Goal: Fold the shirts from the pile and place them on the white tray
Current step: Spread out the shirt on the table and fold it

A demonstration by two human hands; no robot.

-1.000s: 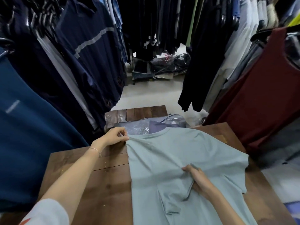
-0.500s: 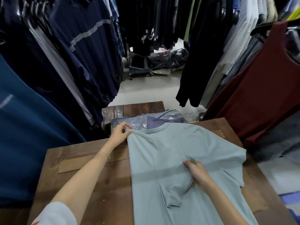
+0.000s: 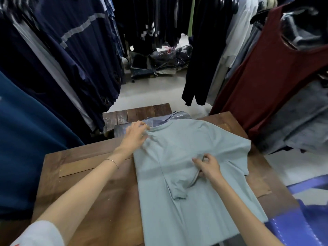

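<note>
A pale grey-green T-shirt (image 3: pixel 186 142) lies flat on the brown wooden table (image 3: pixel 88 183), collar away from me, its left side and sleeve folded in over the body. My left hand (image 3: pixel 134 134) rests on the folded shoulder beside the collar, fingers on the cloth. My right hand (image 3: pixel 207 166) pinches the edge of the folded-in sleeve at the middle of the shirt. Behind the collar lies a plastic-wrapped bluish shirt (image 3: pixel 159 121). No white tray is in view.
Racks of hanging clothes close in on both sides: dark blue garments (image 3: pixel 53 68) on the left, a maroon top (image 3: pixel 266 77) and grey ones on the right. Bagged clothes (image 3: pixel 159 63) sit on the floor ahead. A blue plastic thing (image 3: pixel 301 219) stands at the table's right.
My left hand slid from the shirt's shoulder corner inward toward the collar. My right hand kept its pinch on the folded sleeve and shifted slightly right.
</note>
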